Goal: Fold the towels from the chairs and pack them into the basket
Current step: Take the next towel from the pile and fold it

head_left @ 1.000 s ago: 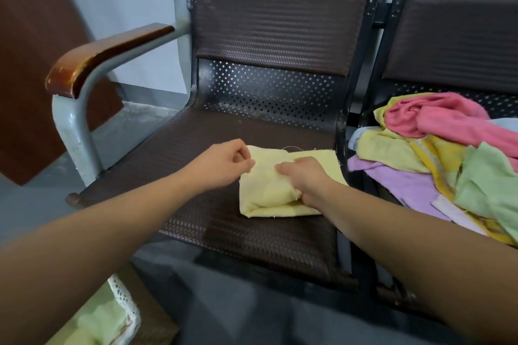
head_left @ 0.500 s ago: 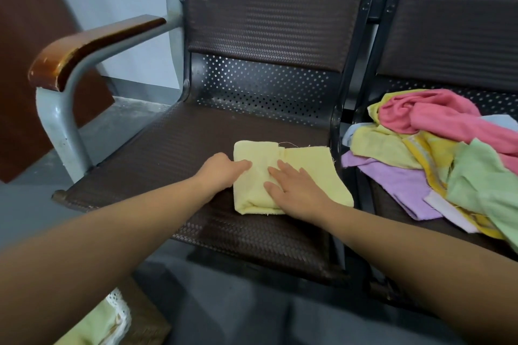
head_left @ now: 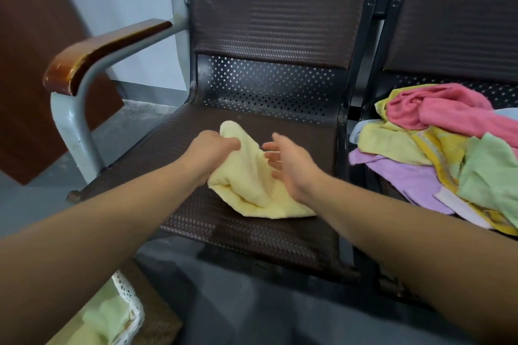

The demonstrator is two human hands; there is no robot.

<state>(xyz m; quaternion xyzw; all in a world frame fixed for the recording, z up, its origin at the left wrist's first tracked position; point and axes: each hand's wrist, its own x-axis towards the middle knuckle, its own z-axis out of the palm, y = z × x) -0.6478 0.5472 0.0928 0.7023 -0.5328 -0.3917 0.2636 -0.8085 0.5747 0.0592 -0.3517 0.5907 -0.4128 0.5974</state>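
My left hand [head_left: 215, 148] pinches the folded yellow towel [head_left: 252, 185] on the chair seat [head_left: 252, 235], right hand [head_left: 291, 168] open beside it; basket [head_left: 126, 300] seemingly holds one, pile [head_left: 448, 154] awaits.

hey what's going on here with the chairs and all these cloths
A person is folding towels on a row of chairs. The left hand grips a folded pale yellow towel on the left chair seat, with the open right hand beside it. A pile of unfolded towels in pink, yellow, purple and green waits on the next chair. A lace-trimmed basket at lower left already holds a light green towel.
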